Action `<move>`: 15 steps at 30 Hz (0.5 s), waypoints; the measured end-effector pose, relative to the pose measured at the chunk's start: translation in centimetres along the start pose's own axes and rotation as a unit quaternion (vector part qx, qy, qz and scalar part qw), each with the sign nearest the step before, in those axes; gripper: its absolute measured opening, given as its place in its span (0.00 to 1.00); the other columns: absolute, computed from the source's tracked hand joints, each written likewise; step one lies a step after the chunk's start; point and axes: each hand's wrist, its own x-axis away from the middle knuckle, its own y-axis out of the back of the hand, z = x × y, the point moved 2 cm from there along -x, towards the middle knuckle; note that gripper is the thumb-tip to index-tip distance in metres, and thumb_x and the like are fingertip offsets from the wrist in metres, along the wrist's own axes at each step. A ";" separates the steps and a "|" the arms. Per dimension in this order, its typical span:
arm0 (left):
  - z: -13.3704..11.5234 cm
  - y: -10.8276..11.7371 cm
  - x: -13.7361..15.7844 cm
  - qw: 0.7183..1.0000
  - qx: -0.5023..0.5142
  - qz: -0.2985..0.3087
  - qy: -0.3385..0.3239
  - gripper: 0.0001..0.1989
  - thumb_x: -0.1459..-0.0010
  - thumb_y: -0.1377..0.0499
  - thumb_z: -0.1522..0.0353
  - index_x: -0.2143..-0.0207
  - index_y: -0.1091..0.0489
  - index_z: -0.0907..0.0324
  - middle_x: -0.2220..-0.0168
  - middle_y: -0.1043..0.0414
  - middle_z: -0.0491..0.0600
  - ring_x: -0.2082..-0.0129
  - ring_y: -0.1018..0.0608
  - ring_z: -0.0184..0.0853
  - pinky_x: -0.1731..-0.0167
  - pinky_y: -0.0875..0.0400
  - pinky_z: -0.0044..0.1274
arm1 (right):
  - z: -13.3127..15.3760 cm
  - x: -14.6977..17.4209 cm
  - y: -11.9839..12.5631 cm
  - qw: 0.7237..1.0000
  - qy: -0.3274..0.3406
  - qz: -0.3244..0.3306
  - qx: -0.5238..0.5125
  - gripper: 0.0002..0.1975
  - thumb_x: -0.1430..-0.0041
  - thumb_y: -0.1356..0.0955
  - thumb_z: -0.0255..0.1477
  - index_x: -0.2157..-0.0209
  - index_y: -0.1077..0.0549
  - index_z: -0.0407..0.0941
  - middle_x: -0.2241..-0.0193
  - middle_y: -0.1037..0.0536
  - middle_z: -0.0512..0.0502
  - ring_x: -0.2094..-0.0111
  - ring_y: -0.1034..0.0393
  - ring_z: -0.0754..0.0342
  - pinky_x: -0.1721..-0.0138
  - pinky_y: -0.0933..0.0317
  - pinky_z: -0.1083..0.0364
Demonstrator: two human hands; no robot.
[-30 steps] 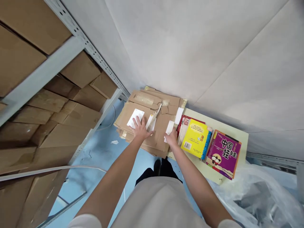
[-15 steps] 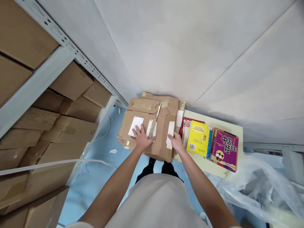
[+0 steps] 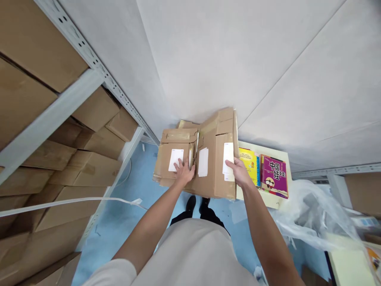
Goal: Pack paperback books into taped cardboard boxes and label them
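Both forearms, the left arm (image 3: 150,222) and the right arm (image 3: 266,230), reached forward, slanting inward. The left hand (image 3: 184,173) lay palm down, its fingers spread and pointing away from the body. The right hand (image 3: 240,172) was closed in a grip, thumb on top, other fingers mostly hidden

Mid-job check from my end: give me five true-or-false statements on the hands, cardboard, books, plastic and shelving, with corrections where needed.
1. The bare left hand touches the flattened brown cardboard. True.
2. The purple-covered book lies right of the yellow-covered book. True.
3. The bare right hand holds the purple-covered book. False: it grips the flattened brown cardboard near its right edge.
4. The rumpled clear plastic is left of the yellow-covered book. False: it is to the right.
5. The white perforated metal shelving holds brown cardboard boxes. True.
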 end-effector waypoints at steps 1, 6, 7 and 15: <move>-0.1 -0.3 0.0 1.000 -0.017 0.006 -0.001 0.37 0.41 0.53 0.48 0.33 0.53 0.51 0.30 0.70 0.55 0.33 0.64 0.61 0.42 0.56 0.57 | 0.5 0.8 0.5 1.000 0.000 -0.007 0.001 0.20 0.60 0.25 0.41 0.67 0.26 0.43 0.72 0.19 0.47 0.74 0.25 0.49 0.72 0.34 0.53; -0.5 -1.0 0.7 0.997 -0.055 0.043 -0.021 0.42 0.45 0.57 0.41 0.33 0.55 0.48 0.30 0.75 0.53 0.33 0.68 0.61 0.44 0.60 0.60 | 2.7 5.0 2.5 1.000 -0.009 -0.019 0.015 0.19 0.57 0.26 0.40 0.66 0.25 0.43 0.72 0.19 0.47 0.74 0.25 0.49 0.71 0.33 0.54; -0.6 -1.0 0.9 0.997 -0.059 0.051 -0.027 0.41 0.44 0.57 0.41 0.33 0.56 0.48 0.30 0.76 0.52 0.33 0.68 0.61 0.45 0.59 0.61 | 3.0 5.8 2.9 0.999 -0.007 -0.026 0.025 0.18 0.57 0.26 0.41 0.66 0.25 0.43 0.73 0.19 0.47 0.75 0.25 0.49 0.72 0.34 0.54; -0.6 -1.2 1.1 0.994 -0.078 0.060 -0.038 0.38 0.42 0.54 0.47 0.33 0.57 0.47 0.30 0.78 0.52 0.33 0.67 0.63 0.48 0.52 0.62 | 3.6 10.5 4.8 0.985 0.043 -0.098 0.139 0.16 0.53 0.28 0.40 0.67 0.26 0.42 0.76 0.21 0.49 0.78 0.29 0.52 0.78 0.38 0.56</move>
